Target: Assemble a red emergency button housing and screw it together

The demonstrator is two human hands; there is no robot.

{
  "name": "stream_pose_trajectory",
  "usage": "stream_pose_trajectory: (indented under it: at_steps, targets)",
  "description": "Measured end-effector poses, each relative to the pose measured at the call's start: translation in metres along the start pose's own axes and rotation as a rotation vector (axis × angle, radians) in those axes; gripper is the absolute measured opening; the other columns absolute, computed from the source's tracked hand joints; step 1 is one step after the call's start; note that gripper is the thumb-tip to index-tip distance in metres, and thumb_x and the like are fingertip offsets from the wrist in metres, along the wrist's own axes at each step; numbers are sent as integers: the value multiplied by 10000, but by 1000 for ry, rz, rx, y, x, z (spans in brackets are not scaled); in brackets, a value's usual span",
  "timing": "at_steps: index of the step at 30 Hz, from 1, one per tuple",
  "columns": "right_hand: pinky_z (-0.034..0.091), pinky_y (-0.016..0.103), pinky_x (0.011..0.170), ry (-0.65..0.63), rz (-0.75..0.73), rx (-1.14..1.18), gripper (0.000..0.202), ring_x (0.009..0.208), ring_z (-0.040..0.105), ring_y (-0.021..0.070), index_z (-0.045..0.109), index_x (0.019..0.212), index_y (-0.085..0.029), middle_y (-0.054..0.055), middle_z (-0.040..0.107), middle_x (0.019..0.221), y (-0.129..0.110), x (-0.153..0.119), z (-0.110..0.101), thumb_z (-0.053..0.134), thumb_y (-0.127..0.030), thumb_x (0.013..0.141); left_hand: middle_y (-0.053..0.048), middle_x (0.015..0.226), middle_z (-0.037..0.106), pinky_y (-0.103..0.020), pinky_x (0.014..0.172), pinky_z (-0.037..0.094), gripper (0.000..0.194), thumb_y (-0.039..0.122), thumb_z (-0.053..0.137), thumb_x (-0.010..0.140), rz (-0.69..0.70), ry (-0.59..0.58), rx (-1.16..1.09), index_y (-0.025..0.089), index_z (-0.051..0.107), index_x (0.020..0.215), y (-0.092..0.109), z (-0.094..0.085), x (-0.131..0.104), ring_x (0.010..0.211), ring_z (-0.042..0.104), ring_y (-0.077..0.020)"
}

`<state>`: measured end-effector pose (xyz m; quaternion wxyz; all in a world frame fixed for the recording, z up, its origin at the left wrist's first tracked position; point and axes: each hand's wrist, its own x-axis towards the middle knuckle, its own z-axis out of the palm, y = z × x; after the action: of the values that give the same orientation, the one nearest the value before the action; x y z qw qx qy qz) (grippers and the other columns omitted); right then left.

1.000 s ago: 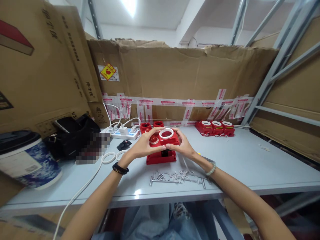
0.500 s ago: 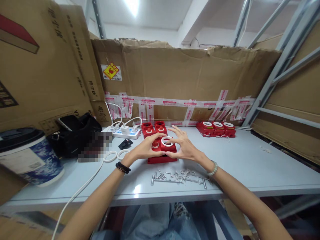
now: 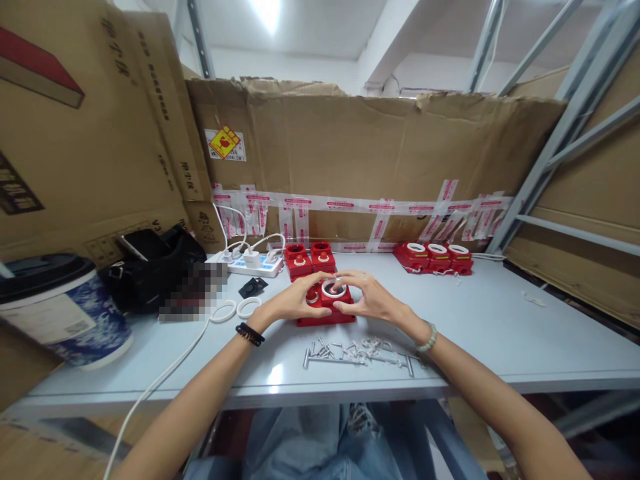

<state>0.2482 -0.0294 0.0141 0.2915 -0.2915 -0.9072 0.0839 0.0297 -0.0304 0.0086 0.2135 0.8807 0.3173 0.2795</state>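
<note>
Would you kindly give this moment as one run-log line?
left hand: around red unit, left side | right hand: finger at white ring's opening atop it | front: loose metal parts | left: two more white rings

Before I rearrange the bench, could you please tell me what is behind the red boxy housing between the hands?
Two red boxy units stand there, a brown cardboard panel beyond. The left hand and right hand hide whether units and housing touch.

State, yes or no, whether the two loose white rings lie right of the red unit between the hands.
No: both loose white rings lie left of the red unit, near the wrist of the left hand.
</note>
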Motion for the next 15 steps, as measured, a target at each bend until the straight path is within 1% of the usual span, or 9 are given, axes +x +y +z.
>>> stream_pose_trajectory:
  at_steps: [2, 4, 9, 13, 15]
  targets:
    - [439, 349, 868, -11, -7, 89, 229, 944, 595, 179, 619, 980, -198, 63, 651, 1049, 1, 0, 1, 629, -302, 777, -65, 1294, 516, -361, 974, 405, 601, 350, 668, 708, -7, -12, -20, 230, 436, 1250, 0, 1, 0, 1140, 522, -246]
    - [450, 314, 836, -16, -6, 142, 238, 886, 600, 161, 608, 987, -188, 49, 661, 995, 3, -1, 2, 631, -303, 780, -66, 1271, 531, -360, 946, 422, 598, 329, 662, 706, -21, -26, -34, 233, 428, 1248, 0, 2, 0, 1103, 544, -244]
    - [447, 318, 851, -41, 16, 143, 342, 902, 597, 169, 582, 1049, -198, 50, 646, 1042, 9, -2, 2, 661, -365, 761, -55, 1129, 597, -336, 807, 469, 624, 336, 674, 691, -54, -47, -10, 230, 406, 1245, -3, 5, 0, 919, 608, -222]
    - [458, 325, 858, -35, 19, 189, 495, 951, 599, 178, 495, 1178, -206, 62, 627, 1107, 12, -1, 4, 671, -377, 748, -67, 1182, 576, -338, 855, 451, 692, 385, 701, 672, -56, -60, -18, 231, 376, 1263, -7, 7, 3, 1012, 580, -240]
    - [455, 334, 883, -33, 7, 213, 540, 999, 589, 185, 468, 1212, -202, 73, 615, 1140, 13, -1, 5, 673, -377, 745, -78, 1192, 573, -344, 860, 448, 685, 427, 703, 669, -71, -64, -1, 219, 400, 1248, -9, 7, 3, 1027, 573, -251]
